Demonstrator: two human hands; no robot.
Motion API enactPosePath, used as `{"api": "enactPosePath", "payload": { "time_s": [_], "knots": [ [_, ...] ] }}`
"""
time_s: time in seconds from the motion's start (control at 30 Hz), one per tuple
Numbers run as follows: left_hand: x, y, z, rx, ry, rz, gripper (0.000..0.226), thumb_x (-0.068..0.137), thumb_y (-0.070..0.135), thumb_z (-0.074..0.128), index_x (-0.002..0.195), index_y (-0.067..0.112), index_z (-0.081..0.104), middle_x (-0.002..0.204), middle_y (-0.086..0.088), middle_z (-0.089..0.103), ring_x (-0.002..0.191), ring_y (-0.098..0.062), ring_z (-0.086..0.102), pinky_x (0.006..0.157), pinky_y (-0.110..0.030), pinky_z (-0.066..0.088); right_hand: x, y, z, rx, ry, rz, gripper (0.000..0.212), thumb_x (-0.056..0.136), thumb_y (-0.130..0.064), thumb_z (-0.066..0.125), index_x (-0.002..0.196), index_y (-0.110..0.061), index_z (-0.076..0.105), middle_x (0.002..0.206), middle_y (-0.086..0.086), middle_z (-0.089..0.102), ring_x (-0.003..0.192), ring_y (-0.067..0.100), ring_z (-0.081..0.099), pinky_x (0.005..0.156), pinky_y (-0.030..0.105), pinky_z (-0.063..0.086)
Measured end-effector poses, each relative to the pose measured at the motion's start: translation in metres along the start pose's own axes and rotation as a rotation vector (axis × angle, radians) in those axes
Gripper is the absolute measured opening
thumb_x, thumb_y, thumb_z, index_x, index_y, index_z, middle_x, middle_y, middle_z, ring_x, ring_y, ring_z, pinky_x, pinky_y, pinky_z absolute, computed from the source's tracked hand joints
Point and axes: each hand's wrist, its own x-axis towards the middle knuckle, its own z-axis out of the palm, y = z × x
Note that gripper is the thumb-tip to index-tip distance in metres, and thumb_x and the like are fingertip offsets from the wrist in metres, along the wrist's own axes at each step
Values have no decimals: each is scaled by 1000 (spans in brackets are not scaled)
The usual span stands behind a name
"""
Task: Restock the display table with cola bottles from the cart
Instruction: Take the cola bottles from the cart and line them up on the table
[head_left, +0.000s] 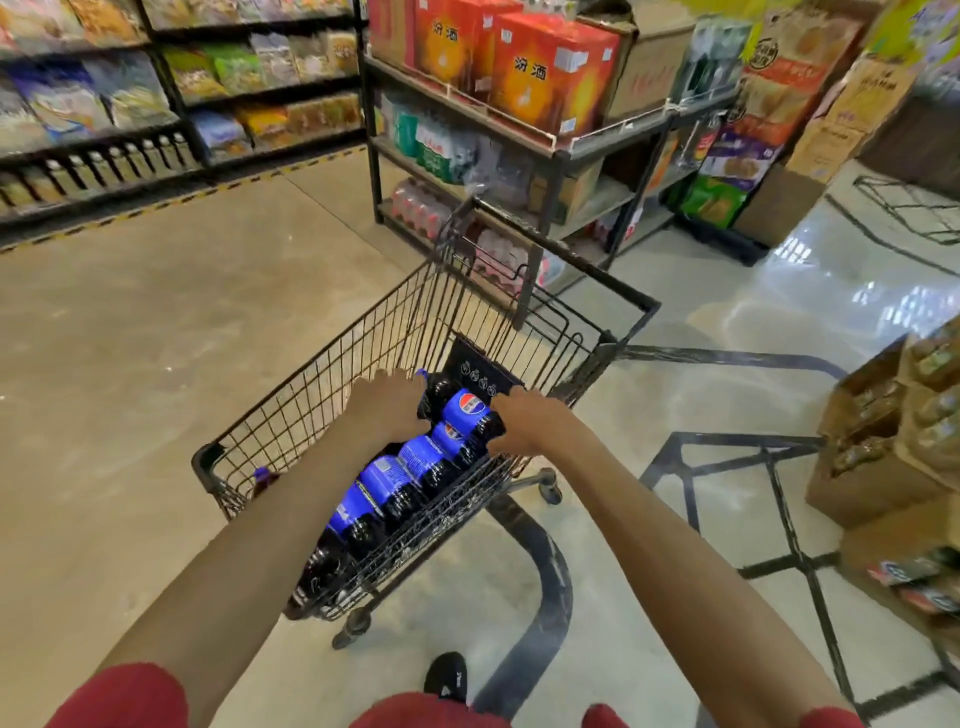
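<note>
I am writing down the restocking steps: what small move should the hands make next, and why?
Probably lift the far bottle out of the cart. The left hand and right hand are at its two sides, and it lies at the far end of the row. Whether they grip it yet, I cannot tell.

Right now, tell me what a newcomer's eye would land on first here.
The row of blue-labelled cola bottles lying in the wire cart at centre stands out first, with the left hand and right hand on the farthest bottles. Behind the cart, bright orange-red boxes top a dark metal rack.
</note>
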Motion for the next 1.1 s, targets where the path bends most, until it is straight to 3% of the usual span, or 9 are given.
{"api": "enactPosePath", "payload": {
  "time_s": [0.2, 0.47, 0.7, 0.97, 1.1],
  "knots": [
    [56, 6, 1, -86, -52, -15, 62, 94, 50, 59, 148, 24, 41, 143, -12, 46, 134, -33, 43, 105, -49, 40, 63, 30, -2, 34, -75, -18, 69, 95, -48, 63, 151, -17, 37, 143, 13, 46, 129, 33, 49, 101, 46, 46],
    [130, 8, 9, -166, -129, -95, 59, 94, 46, 60, 144, 19, 43, 138, -11, 50, 125, -32, 51, 99, -46, 47, 151, 64, 7, 59, -189, -63, 72, 92, -50, 66, 149, -17, 37, 143, 14, 47, 128, 33, 51, 102, 45, 46],
    [202, 13, 31, -303, -208, -292, 54, 94, 44, 59, 140, 19, 44, 135, -12, 53, 123, -33, 53, 96, -45, 46, 240, 98, 22, 52, -313, -160, 66, 88, -47, 68, 140, -13, 44, 136, 16, 52, 122, 34, 55, 99, 44, 48],
    [263, 24, 76, -505, -251, -497, 72, 98, 47, 57, 157, 20, 25, 150, -19, 41, 135, -40, 44, 102, -50, 44, 314, 113, 59, 121, -497, -264, 71, 87, -44, 69, 143, -10, 44, 135, 20, 54, 119, 37, 56, 100, 46, 51],
    [293, 19, 112, -562, -305, -533, 66, 97, 50, 57, 151, 18, 35, 147, -16, 44, 132, -39, 45, 97, -49, 46, 335, 120, 78, 71, -501, -247, 74, 93, -44, 66, 151, -8, 35, 143, 22, 45, 128, 40, 50, 102, 45, 47]
  ]
}}
